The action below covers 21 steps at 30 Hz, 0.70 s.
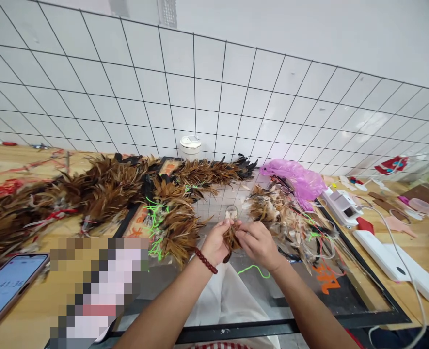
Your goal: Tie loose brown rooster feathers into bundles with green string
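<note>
Between my left hand [215,244] and my right hand [261,244] is a small bunch of brown feathers [231,239]. The fingers of both hands are pinched closed around it, with its dark tips hanging down. A beaded bracelet [207,261] circles my left wrist. Just beyond my fingertips stands a small round container [231,211] with pale contents. Left of my hands lies a pile of brown feather bundles [180,213] tied with bright green string [156,228]. To the right is a heap of loose, paler feathers [276,208].
A black-framed glass panel [199,334] lies beneath my arms, with a loose green string [254,271] on it. More feather bundles [112,189] spread left. A pink plastic bag [296,179], white devices [381,254], a cable, a phone [12,291] and a wire grid [207,82] surround the work.
</note>
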Available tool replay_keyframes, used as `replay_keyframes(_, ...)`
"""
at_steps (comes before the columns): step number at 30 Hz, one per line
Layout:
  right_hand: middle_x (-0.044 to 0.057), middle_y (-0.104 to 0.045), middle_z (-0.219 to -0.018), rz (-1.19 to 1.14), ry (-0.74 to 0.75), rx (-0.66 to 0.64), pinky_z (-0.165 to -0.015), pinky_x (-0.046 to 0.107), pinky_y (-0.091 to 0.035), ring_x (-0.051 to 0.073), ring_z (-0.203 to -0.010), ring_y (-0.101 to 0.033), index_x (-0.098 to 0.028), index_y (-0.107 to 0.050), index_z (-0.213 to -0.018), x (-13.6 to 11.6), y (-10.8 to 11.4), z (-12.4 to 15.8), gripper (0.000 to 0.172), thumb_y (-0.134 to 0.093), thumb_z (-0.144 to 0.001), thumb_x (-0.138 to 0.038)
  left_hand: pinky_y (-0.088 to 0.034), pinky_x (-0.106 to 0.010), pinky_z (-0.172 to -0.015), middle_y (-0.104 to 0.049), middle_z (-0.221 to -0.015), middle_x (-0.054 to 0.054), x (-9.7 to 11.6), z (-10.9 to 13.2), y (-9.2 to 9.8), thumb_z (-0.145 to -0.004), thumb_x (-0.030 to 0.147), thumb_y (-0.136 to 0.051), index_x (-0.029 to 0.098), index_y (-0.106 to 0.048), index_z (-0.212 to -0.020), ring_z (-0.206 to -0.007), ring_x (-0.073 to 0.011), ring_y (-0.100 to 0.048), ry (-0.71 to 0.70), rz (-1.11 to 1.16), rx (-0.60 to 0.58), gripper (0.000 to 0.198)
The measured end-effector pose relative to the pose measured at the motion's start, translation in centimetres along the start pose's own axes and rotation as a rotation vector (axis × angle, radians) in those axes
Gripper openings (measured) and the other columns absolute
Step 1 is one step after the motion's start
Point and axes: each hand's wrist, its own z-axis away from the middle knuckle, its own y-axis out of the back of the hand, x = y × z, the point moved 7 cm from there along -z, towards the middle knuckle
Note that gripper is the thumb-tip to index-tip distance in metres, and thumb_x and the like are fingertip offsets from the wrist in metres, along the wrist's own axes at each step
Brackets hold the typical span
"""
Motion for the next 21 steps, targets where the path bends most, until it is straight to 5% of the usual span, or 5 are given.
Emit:
replay_keyframes(3,0.008,-0.07,-0.097,-0.118,-0.146,0.022,-0.076,0.035,-0.046,0.019,-0.087,-0.063,-0.023,-0.068,-0.101,1.2,-0.2,0.3,0.017,-0.062,-0.085,-0.02,-0.05,-0.024,-0.063,-0.064,-0.069,-0.001,1.0,-0.2,-0.1,-0.068,0.024,-0.078,0.014,-0.058,-0.069,-0.066,-0.0124,-0.063,-0.084,0.0,-0.044,0.022)
replay_keyframes(7,0.005,-0.067,-0.087,-0.624,-0.747,0.191,-0.07,0.031,-0.048,0.016,-0.075,-0.059,-0.021,-0.068,-0.101,6.2,-1.3,2.2,0.023,-0.064,-0.085,-0.037,-0.05,-0.024,-0.069,-0.06,-0.063,0.001,1.8,-0.2,-0.6,-0.06,0.033,-0.084,0.014,-0.059,-0.067,-0.067,-0.0125,-0.063,-0.193,-0.136,-0.097,0.032)
replay_keyframes(10,0.002,-0.066,-0.081,-1.013,-1.007,0.232,-0.066,0.027,-0.046,0.012,-0.067,-0.055,-0.02,-0.068,-0.102,7.3,-3.2,3.3,0.032,-0.067,-0.081,-0.045,-0.048,-0.023,-0.067,-0.062,-0.064,-0.001,1.5,-0.1,-0.8,-0.065,0.041,-0.08,0.014,-0.062,-0.068,-0.066,-0.0127,-0.062,-0.244,-0.347,-0.114,0.032)
replay_keyframes(16,-0.001,-0.062,-0.066,-1.072,-1.006,0.266,-0.062,0.026,-0.043,0.011,-0.059,-0.051,-0.019,-0.069,-0.082,6.7,-2.8,2.8,0.026,-0.076,-0.071,-0.042,-0.047,-0.024,-0.067,-0.065,-0.067,-0.002,0.9,0.2,-1.1,-0.071,0.044,-0.073,0.015,-0.064,-0.067,-0.065,-0.0125,-0.058,-0.32,-0.596,-0.118,0.03)
replay_keyframes(21,0.0,-0.06,-0.07,-0.886,-0.831,0.253,-0.066,0.028,-0.045,0.013,-0.066,-0.054,-0.02,-0.065,-0.076,7.1,0.1,2.1,0.022,-0.068,-0.079,-0.042,-0.048,-0.024,-0.069,-0.07,-0.078,-0.005,2.7,1.0,-1.1,-0.07,0.041,-0.075,0.015,-0.068,-0.069,-0.072,-0.0135,-0.06,-0.443,-0.598,0.055,0.027)
